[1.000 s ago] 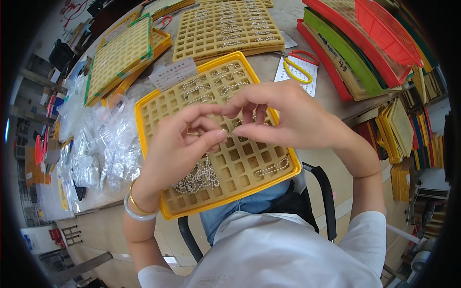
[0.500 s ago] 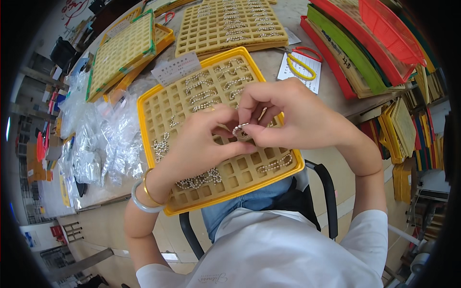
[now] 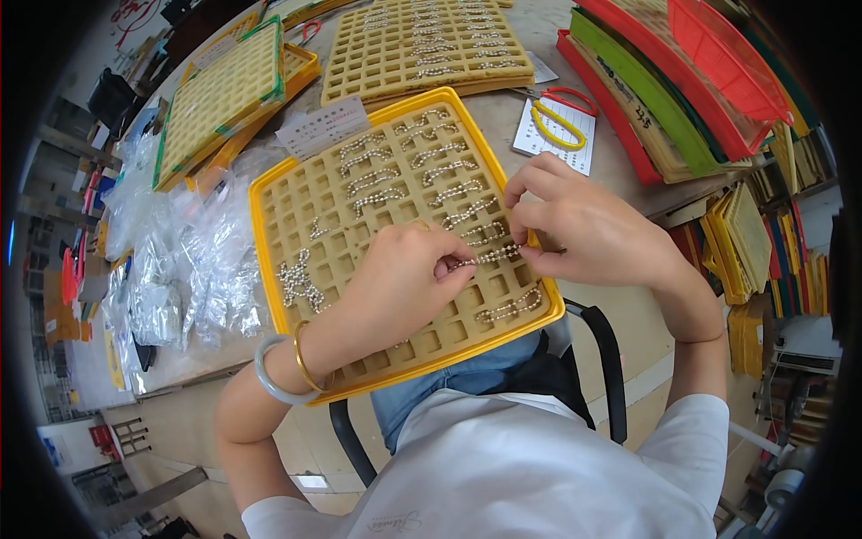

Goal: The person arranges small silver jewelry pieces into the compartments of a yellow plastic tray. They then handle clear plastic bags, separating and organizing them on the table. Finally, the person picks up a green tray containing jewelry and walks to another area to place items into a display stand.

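At centre frame, a short silver beaded chain is pinched at its ends between the closed fingertips of the left hand and the right hand. It is stretched just above the yellow plastic grid tray, where more chain pieces are seen in compartments.

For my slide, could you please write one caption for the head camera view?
Left hand and right hand stretch a short silver bead chain over a yellow plastic grid tray.
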A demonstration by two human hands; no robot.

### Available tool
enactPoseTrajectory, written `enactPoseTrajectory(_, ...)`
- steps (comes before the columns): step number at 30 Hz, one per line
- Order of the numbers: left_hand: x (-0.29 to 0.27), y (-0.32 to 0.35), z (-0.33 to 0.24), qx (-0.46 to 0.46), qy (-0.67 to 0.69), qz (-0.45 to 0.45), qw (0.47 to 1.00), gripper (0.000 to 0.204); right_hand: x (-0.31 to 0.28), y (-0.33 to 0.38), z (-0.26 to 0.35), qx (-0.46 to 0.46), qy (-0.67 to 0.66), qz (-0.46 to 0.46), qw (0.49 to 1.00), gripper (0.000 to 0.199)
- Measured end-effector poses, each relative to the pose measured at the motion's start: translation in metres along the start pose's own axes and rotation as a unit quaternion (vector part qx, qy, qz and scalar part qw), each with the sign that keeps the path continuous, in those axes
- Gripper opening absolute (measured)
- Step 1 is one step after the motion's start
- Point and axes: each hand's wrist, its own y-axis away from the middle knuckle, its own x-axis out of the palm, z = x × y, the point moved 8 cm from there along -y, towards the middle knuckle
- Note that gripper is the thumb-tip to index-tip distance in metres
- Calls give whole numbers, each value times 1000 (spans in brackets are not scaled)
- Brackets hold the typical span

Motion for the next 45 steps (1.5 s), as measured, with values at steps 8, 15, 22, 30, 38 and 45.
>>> enactPoseTrajectory(8,-43,30,15,-44,49,-78,995,18,-9,-14,12,-3,13,-19,1000,13)
enactPoseTrajectory(15,-46,75,33,-54,-62,22,996,19,16,-34,29,-66,-52,15,996,11)
enactPoseTrajectory(22,-44,83,34,-37,-53,-30,997,14,27,-38,33,-69,-19,51,996,11)
enactPoseTrajectory(30,-65,79,33,-103,118,-49,986,10,16,-62,58,-128,-150,-35,980,14)
enactPoseTrajectory(38,-67,60,27,-132,314,-64,938,26,11,-75,45,-11,-342,-42,939,13)
enactPoseTrajectory(45,-65,51,18,-94,329,-72,937,39,5,-59,32,-3,-351,-35,936,14)
